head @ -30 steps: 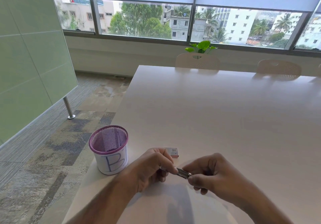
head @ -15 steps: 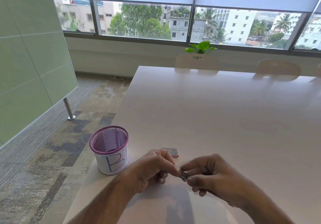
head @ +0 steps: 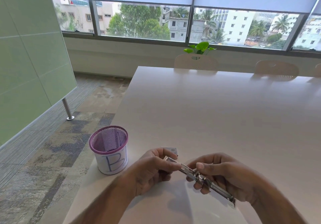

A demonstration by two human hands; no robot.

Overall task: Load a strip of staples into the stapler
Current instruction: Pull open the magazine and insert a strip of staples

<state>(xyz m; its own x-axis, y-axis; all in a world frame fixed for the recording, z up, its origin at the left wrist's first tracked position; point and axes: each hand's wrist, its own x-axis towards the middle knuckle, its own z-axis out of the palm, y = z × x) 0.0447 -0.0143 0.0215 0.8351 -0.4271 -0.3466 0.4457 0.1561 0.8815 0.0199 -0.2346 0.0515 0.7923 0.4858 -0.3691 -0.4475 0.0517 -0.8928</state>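
Note:
A slim metal stapler (head: 206, 180) is held above the near edge of the white table (head: 208, 110), its long silver rail slanting down to the right. My left hand (head: 152, 170) pinches its upper left end. My right hand (head: 224, 175) grips it from the right, thumb on the middle of the rail and fingers curled underneath. A small white staple box (head: 171, 150) lies on the table just behind my left hand, partly hidden by it. No separate strip of staples can be made out.
A purple mesh pen cup (head: 109, 149) marked "B" stands at the table's left edge. Beyond that edge the carpeted floor drops away, with a green glass partition (head: 29, 58) at far left. Chairs (head: 195, 64) line the far side under the windows.
The stapler's metal rail now shows much longer, extending out to the lower right past my right hand. My right hand has shifted right and lower along it. My left hand stays put.

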